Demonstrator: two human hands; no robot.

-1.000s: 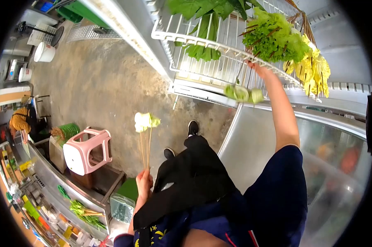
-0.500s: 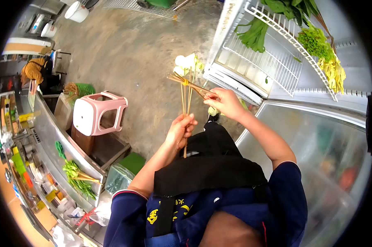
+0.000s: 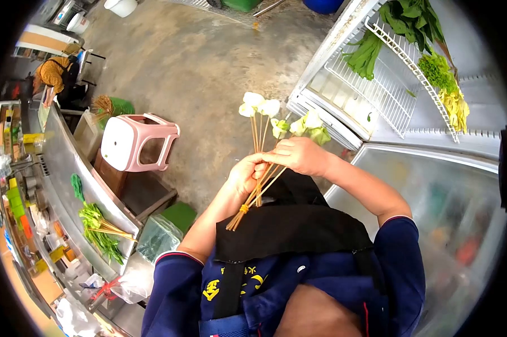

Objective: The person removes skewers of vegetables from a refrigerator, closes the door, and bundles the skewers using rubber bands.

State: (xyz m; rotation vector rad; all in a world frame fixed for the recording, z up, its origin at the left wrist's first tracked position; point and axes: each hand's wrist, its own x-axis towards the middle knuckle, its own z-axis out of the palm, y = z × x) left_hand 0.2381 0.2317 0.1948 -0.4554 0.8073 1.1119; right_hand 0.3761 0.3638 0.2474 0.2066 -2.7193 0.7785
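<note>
The person's left hand (image 3: 246,173), to the right of the pink stool (image 3: 118,143), is closed, its fingers curled in around a few thin sticks (image 3: 255,135) with white pieces on their upper ends. The right hand (image 3: 301,156), farther to the right of the stool, is also closed. It grips a second bunch of sticks (image 3: 244,208), which slants down past the left hand to a yellow band near its lower ends; pale green and whitish pieces (image 3: 307,122) top this bunch, just above the right knuckles. The two hands touch, and the two bunches cross close together, so exactly how each finger lies on the sticks cannot be made out. All of this is in front of a black apron (image 3: 295,233), which is to the right of the stool and lower in the view.

Well to the right of the stool, an open fridge has a white wire rack (image 3: 399,50) bearing dark green leaves (image 3: 413,22), frilly lettuce (image 3: 437,73) and yellow leaves (image 3: 454,109). Lower in the view than the stool, a leafy green bunch (image 3: 93,219) with sticks lies on the metal counter (image 3: 62,149). Up and to the left of the stool, another person (image 3: 57,70) in an orange top leans over the counter's far end. Near the stool, above it in the view, is a green bundle (image 3: 121,105) with brown stalks.
</note>
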